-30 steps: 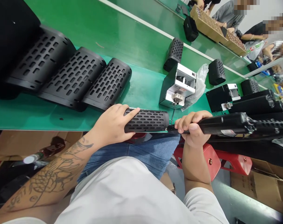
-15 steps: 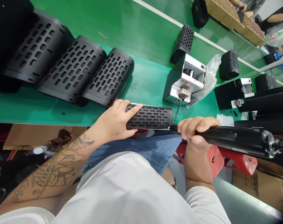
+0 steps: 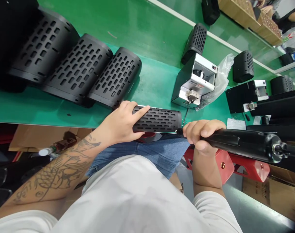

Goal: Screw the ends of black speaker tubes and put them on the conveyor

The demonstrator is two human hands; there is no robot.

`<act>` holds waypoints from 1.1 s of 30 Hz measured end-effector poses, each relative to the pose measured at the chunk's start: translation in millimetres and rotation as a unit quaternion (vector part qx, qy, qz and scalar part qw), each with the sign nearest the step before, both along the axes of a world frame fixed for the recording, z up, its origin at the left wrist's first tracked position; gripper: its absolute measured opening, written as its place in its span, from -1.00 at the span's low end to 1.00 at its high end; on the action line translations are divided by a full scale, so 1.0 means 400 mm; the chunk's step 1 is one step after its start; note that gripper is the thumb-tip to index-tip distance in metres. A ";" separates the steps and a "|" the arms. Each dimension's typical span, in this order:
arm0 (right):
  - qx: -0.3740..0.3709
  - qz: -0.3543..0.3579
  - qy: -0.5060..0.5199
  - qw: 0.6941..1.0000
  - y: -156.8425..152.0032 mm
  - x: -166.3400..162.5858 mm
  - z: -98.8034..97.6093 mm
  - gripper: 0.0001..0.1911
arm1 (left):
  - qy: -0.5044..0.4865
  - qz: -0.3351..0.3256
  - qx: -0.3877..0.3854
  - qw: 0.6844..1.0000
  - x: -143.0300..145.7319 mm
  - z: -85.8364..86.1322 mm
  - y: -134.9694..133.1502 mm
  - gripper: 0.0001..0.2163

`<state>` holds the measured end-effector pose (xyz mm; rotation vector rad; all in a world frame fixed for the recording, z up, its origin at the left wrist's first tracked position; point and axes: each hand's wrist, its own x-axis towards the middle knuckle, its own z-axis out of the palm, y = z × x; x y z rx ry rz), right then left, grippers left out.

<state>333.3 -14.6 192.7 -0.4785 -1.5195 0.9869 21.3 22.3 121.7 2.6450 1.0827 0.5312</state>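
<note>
My left hand (image 3: 124, 124) grips the left end of a black slotted housing (image 3: 159, 119), thumb along the near side and fingers over the top. The housing lies at the near edge of the green bench. My right hand (image 3: 203, 132) is wrapped round a black electric screwdriver (image 3: 237, 142), held nearly level. Its tip meets the housing's near right corner; the screw there is too small to make out. Behind the housing stands a screw feeder (image 3: 196, 81) with a black side and a silver front.
Several more black slotted housings (image 3: 114, 77) lean in a row at the left. A clear plastic bag (image 3: 219, 81) lies beside the feeder. A second feeder (image 3: 246, 95) stands farther right. Below the bench are a red stool (image 3: 225, 165) and a cardboard box (image 3: 271, 194). Another person's hand shows top right.
The view has shifted slightly. Both hands keep their grip, and the screwdriver tip stays at the same corner of the housing.
</note>
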 end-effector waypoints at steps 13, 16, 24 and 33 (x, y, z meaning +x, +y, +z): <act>-0.048 0.014 0.029 0.998 0.016 -0.010 0.011 -0.64 | -0.004 0.013 -0.024 1.000 0.003 -0.003 0.001 -0.06; -0.045 0.009 0.036 0.998 0.019 -0.014 0.009 -0.57 | 0.011 0.010 -0.022 1.000 0.001 0.000 0.002 -0.07; -0.119 -0.004 0.007 0.993 0.017 -0.003 -0.008 -0.31 | 0.012 0.007 -0.042 0.999 0.000 0.012 0.001 -0.13; -0.053 -0.060 0.042 0.996 0.003 0.004 0.026 -0.58 | -0.027 0.002 0.005 1.000 -0.005 -0.008 -0.008 -0.11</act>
